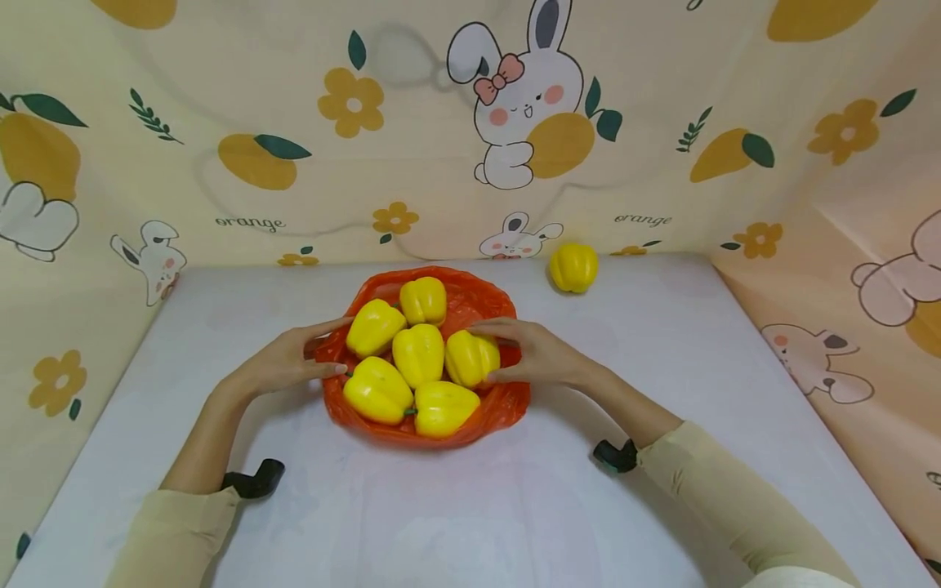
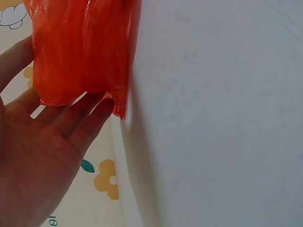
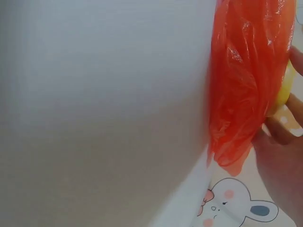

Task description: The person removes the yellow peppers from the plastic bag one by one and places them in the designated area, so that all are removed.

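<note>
A red plastic bag [image 1: 470,304] lies spread open on the table, with several yellow bell peppers [image 1: 419,356] inside it. At the bag's left rim is my left hand [image 1: 283,359]; its thumb and fingers are spread apart. The left wrist view shows its extended fingers [image 2: 90,118] against the outside of the red plastic. My right hand [image 1: 540,355] reaches over the right rim, thumb and fingers around the rightmost pepper in the bag [image 1: 470,358]. In the right wrist view, fingers meet the yellow pepper [image 3: 284,90] beside the red plastic.
One more yellow bell pepper [image 1: 574,268] stands on the white table [image 1: 441,514] near the back, to the right of the bag. A patterned cloth [image 1: 412,163] with rabbits and flowers rises behind the table and along both sides.
</note>
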`<state>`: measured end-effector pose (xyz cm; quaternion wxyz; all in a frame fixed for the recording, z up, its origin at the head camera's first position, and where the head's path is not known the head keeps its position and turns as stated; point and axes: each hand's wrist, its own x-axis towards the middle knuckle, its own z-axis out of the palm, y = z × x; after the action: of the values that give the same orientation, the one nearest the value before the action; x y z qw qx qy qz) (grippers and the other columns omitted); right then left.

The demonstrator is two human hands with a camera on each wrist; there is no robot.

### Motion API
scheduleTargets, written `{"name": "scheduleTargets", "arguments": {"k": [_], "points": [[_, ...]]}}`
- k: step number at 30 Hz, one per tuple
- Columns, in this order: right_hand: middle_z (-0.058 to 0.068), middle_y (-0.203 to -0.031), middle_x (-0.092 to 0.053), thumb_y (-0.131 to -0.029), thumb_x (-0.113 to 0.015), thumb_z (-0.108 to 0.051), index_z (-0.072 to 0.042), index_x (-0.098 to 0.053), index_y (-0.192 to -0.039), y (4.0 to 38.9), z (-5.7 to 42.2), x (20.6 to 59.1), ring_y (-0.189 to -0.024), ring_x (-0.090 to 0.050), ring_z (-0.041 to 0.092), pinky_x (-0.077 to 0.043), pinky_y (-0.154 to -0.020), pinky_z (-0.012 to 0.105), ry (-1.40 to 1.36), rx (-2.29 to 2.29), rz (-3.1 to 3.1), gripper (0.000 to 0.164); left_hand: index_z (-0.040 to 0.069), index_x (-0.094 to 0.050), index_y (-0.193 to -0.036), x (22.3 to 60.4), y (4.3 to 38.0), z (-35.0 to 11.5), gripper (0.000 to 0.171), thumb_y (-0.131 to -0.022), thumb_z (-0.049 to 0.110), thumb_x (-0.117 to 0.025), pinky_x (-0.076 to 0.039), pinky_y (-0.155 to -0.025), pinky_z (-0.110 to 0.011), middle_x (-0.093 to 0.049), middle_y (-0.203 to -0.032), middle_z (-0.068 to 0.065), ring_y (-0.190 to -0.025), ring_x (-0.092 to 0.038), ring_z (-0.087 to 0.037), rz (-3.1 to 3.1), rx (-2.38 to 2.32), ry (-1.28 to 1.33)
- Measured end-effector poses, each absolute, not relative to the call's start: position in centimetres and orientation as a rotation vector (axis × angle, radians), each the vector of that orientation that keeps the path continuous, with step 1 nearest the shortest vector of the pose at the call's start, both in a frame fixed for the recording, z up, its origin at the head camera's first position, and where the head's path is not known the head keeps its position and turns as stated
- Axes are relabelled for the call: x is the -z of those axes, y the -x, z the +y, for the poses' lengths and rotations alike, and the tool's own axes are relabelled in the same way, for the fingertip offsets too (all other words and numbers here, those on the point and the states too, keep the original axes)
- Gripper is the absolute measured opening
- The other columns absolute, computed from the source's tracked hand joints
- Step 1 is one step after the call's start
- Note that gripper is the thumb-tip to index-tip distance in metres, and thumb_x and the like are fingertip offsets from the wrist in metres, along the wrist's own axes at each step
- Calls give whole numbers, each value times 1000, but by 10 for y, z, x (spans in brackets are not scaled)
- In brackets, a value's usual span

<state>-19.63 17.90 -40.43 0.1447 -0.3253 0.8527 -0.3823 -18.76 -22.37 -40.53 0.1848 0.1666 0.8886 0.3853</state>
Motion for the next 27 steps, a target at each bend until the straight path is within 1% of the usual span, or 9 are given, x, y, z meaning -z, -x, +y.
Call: {"name": "scheduleTargets", "arguments": {"k": [3,6,13,18,24,27], "points": [[-6,-147,-48,-83,-83,-29,-26,-50,-146,198,177,405,-131,-45,16,-43,-108,40,909,1074,2443,71,16,-36,-155,405,187,-224,77,-90,33,-73,-30,-108,-67,-38,-154,-20,-137,-35,-41,2502,-1089,-468],[-6,-146,-49,-82,-83,-28,-27,-48,-147,199,175,405,-128,-46,16,-44,-107,38,892,1057,2443,74,16,-35,-155,404,187,-224,78,-90,34,-73,-30,-108,-67,-38,-154,-20,-137,-36,-41,2500,-1089,-468],[-5,-142,-51,-80,-84,-31,-29,-49,-146,199,173,406,-127,-48,17,-46,-105,41,851,1033,2484,74,17,-36,-155,404,186,-224,77,-90,34,-73,-30,-108,-67,-38,-154,-19,-137,-35,-41,2495,-1100,-455],[-6,-139,-53,-79,-86,-32,-29,-52,-144,197,173,409,-124,-49,16,-47,-104,40,844,1060,2479,73,18,-36,-155,408,184,-224,77,-90,34,-73,-32,-108,-66,-38,-154,-18,-136,-36,-40,2481,-1111,-461],[-8,-138,-54,-78,-87,-30,-29,-53,-142,197,173,406,-123,-49,16,-48,-102,40,866,1104,2491,72,21,-36,-156,407,185,-225,77,-89,32,-74,-33,-107,-66,-40,-153,-17,-134,-39,-38,2515,-1087,-470],[-8,-138,-54,-78,-87,-27,-28,-54,-141,199,174,402,-124,-48,17,-49,-102,40,870,1130,2498,72,21,-35,-156,406,186,-227,78,-89,32,-74,-33,-107,-66,-40,-153,-17,-134,-39,-39,2525,-1078,-467]]}}
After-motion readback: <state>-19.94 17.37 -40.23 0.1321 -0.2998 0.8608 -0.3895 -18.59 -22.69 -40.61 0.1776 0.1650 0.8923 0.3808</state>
